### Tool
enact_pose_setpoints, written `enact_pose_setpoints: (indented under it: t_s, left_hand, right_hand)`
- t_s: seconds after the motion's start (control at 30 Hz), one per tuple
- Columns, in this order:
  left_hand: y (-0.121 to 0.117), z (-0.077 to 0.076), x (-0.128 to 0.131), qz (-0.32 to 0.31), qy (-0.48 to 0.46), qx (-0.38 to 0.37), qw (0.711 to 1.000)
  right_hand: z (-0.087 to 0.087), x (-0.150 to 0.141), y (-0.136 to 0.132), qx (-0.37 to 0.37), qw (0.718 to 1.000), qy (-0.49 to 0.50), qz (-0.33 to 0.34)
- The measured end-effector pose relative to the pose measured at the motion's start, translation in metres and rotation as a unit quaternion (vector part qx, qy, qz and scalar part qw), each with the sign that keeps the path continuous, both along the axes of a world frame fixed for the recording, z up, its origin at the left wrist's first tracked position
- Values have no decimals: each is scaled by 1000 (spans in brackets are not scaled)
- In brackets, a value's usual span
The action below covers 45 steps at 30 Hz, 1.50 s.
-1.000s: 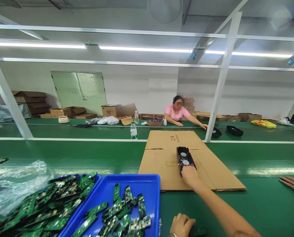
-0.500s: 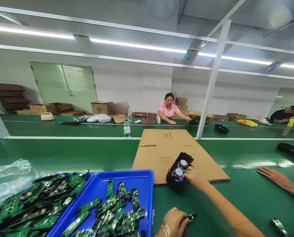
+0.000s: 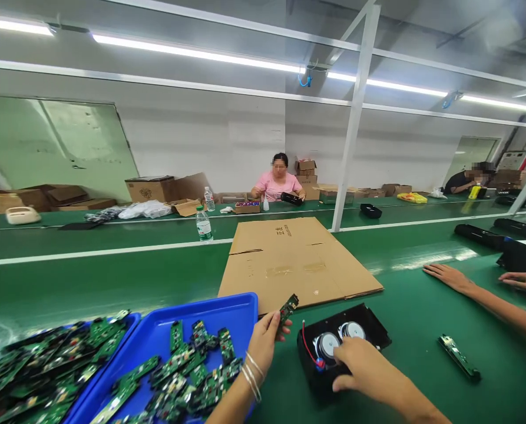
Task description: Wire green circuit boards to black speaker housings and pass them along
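Left hand's [image 3: 264, 346] fingers clench a green circuit board [image 3: 288, 308], long axis tilted up and rightward; right hand [image 3: 364, 365] lies released, fingers spread, on a black speaker housing [image 3: 366, 318] with 2 round speakers [image 3: 351, 330], set on the green counter [image 3: 413, 377] just right of the left hand.

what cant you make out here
In the head view:
The right hand hides part of the black speaker housing.
The left hand covers the lower end of the green circuit board; its parts are too small to read.
The picture's bottom edge cuts off the blue tray.
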State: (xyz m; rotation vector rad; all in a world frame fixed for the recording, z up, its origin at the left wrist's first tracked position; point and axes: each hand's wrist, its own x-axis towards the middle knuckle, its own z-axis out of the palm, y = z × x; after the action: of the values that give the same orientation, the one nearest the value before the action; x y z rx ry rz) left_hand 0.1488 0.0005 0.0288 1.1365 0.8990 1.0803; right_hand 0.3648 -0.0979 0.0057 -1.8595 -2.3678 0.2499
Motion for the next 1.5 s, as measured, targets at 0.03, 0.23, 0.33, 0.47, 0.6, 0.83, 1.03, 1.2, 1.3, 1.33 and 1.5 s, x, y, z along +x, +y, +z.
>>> enact_pose_setpoints:
  t_s: [0.03,0.23,0.33,0.47,0.6,0.83,1.03,1.2,1.3,1.33,1.5]
  left_hand:
    - [1,-1,0,-6,-8,-19,1000]
    - [-7,3,-1,-26,-58,-102,993]
    - [-7,11,-3,-15,-74,-116,990]
    - [-8,14,-4,-1,-88,-124,988]
    - [-15,11,1,-45,-99,-145,984]
    - [-20,3,7,-142,-118,-136,973]
    - [-24,-3,8,-184,-115,-128,968]
    - [-25,-2,7,-124,-29,-26,992]
    - [-26,2,8,-87,4,-16,996]
    - [-27,3,8,-85,11,-23,996]
    - [-32,8,9,-94,-1,-97,991]
  right_hand:
    - [8,-8,0,5,999,40,-25]
    - [12,-60,22,76,965,233,-91]
    - [-2,-63,31,92,871,461,-140]
    - [-10,-51,34,89,658,728,-172]
    - [-14,-45,36,73,542,817,-181]
    - [-14,-51,19,93,752,638,-137]
    - [-4,-57,8,236,828,501,-91]
    - [-8,-56,8,217,807,535,-122]
    - [-11,-56,7,135,735,648,-147]
    - [-11,-55,7,111,694,695,-150]
    - [1,-45,10,45,518,848,-108]
